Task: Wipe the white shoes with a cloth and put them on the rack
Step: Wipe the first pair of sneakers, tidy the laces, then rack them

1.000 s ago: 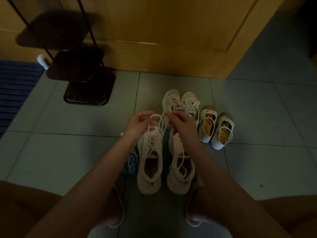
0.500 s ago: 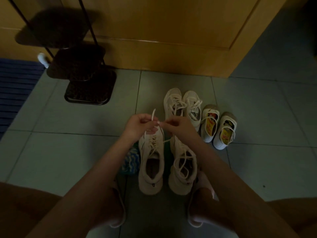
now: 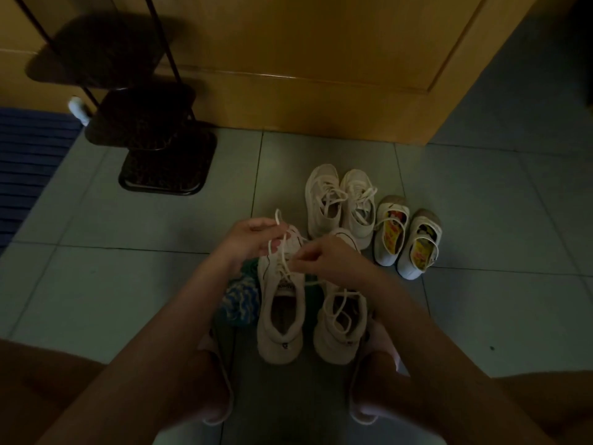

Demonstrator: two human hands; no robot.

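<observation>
Head view, looking down at a tiled floor (image 3: 96, 284) before a wooden door (image 3: 321, 59). A near pair of white sneakers stands between the person's feet, toes pointing away: one on the left (image 3: 280, 313) and one on the right (image 3: 340, 326). Both hands work on the left sneaker's lace (image 3: 278, 220). The left hand (image 3: 253, 239) pinches a loop of it, and the right hand (image 3: 324, 261) pinches a strand just above the tongue, fingers curled; the act appears to be tying or tidying the lace. A blue, white and green cloth (image 3: 240, 300) lies on the floor touching the left sneaker's outer side, partly hidden by the left forearm, and neither hand holds it. Beyond the near pair stand a second pair of white sneakers (image 3: 340, 203) and, just beside them, a small pair of strap shoes (image 3: 407, 239). The dark tiered rack (image 3: 160, 149) stands well apart at upper left, and none of the shoes is on it. Judged progress: early to middle. Whether any shoe has been wiped cannot be told in this dim light; all placing on the rack remains.
</observation>
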